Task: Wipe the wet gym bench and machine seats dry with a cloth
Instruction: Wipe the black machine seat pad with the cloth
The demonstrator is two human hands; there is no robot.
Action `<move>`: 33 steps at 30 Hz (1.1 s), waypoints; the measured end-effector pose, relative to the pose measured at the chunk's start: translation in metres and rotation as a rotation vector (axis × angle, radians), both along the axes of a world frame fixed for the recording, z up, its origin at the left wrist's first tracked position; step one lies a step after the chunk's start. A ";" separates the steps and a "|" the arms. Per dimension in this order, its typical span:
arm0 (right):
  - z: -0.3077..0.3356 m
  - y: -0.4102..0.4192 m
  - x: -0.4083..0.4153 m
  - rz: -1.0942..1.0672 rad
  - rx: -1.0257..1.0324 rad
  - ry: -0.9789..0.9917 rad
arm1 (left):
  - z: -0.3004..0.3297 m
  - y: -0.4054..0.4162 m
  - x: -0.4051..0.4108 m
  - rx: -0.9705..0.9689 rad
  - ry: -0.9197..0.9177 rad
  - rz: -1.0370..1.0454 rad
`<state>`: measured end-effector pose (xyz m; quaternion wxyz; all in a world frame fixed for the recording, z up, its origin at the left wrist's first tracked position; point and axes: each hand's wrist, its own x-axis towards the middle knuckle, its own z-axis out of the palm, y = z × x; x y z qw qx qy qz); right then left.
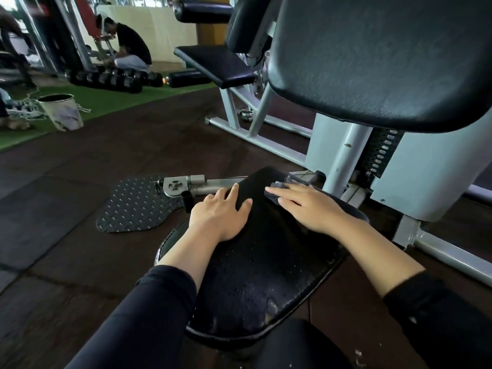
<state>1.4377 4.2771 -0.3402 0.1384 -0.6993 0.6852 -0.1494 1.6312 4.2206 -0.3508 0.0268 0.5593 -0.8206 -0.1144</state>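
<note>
On the wet seat (255, 275), my right hand (306, 206) presses the cloth (279, 189) flat-fingered; left hand (221, 214) rests there, fingers spread.

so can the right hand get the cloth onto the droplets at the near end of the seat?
Probably yes. The right hand presses the cloth at the seat's far end; only bare wet pad lies between it and the droplets.

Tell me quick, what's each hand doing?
Left hand: open, flat on the black padded seat.
Right hand: open, pressing the grey cloth onto it.
</note>
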 end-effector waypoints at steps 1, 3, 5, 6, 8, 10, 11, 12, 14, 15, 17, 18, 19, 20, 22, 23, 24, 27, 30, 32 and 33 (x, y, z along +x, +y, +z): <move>0.002 -0.005 0.002 0.019 0.005 -0.009 | 0.000 0.000 0.000 -0.002 0.000 0.000; 0.004 -0.008 0.004 0.044 0.010 0.011 | -0.001 0.000 0.000 -0.009 0.003 -0.006; 0.004 -0.008 0.004 0.051 0.017 0.058 | -0.001 0.000 0.000 -0.014 0.003 -0.010; 0.003 -0.009 0.003 0.054 0.021 0.071 | -0.001 0.000 0.000 -0.017 0.002 -0.012; 0.004 -0.019 0.004 0.062 0.022 0.070 | -0.002 -0.001 -0.001 -0.024 -0.001 -0.014; 0.003 -0.038 0.006 0.063 0.025 0.067 | -0.004 -0.002 -0.001 -0.029 -0.001 -0.017; 0.003 -0.050 0.005 0.060 0.033 0.061 | -0.005 -0.002 -0.001 -0.030 0.002 -0.018; 0.002 -0.063 0.003 0.062 0.038 0.053 | -0.005 -0.004 -0.001 -0.030 0.008 -0.020; 0.000 -0.085 -0.008 0.062 0.048 0.028 | -0.006 -0.005 0.000 -0.026 0.017 -0.025; -0.001 -0.093 -0.017 0.031 0.048 0.008 | -0.006 -0.005 0.000 -0.023 0.020 -0.029; -0.003 -0.096 -0.036 -0.070 0.046 -0.031 | -0.007 -0.004 0.000 -0.027 0.023 -0.031; -0.003 -0.090 -0.043 -0.108 0.046 -0.050 | -0.008 -0.004 0.000 -0.029 0.024 -0.030; -0.004 -0.081 -0.048 -0.129 0.047 -0.067 | -0.008 -0.005 0.000 -0.028 0.027 -0.031; -0.003 -0.071 -0.051 -0.137 0.049 -0.071 | -0.008 -0.006 0.000 -0.025 0.027 -0.031; -0.001 -0.047 -0.050 -0.118 0.062 -0.011 | -0.008 -0.006 -0.002 -0.028 0.026 -0.031; 0.000 -0.036 -0.045 -0.104 0.066 0.043 | -0.009 -0.006 -0.002 -0.032 0.024 -0.031; 0.000 -0.028 -0.038 -0.091 0.058 0.092 | -0.009 -0.007 -0.002 -0.034 0.022 -0.031; 0.001 -0.026 -0.006 -0.018 0.002 0.115 | -0.010 -0.008 -0.002 -0.030 0.022 -0.031; 0.000 -0.058 0.024 0.089 0.005 0.110 | -0.009 -0.007 -0.002 -0.039 0.019 -0.030; -0.003 -0.086 0.028 0.117 0.025 0.135 | -0.009 -0.008 -0.001 -0.030 0.022 -0.033; -0.003 -0.097 0.025 0.115 0.032 0.136 | -0.009 -0.008 -0.001 -0.021 0.025 -0.033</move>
